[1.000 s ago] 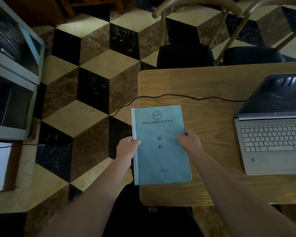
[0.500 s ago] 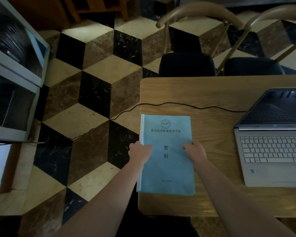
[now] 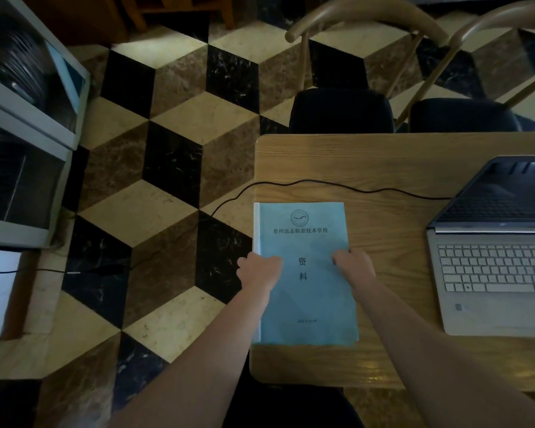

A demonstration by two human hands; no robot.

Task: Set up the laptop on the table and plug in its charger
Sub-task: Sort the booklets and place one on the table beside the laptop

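**Both hands on a blue booklet, laptop open to the right**

The open laptop (image 3: 494, 261) sits at the table's (image 3: 383, 162) right side, well apart from both hands, screen tilted away from the person, keyboard toward them. Its black charger cable (image 3: 337, 184) runs leftward across the wood and off the edge to the floor. The left hand (image 3: 258, 270) and right hand (image 3: 354, 265) grip a blue booklet (image 3: 305, 273) by its side edges, thumbs on the cover, long axis pointing away.

Pale blue booklet (image 3: 306, 273); silver laptop (image 3: 491, 273); black-cream-brown cube-patterned floor (image 3: 173, 156).
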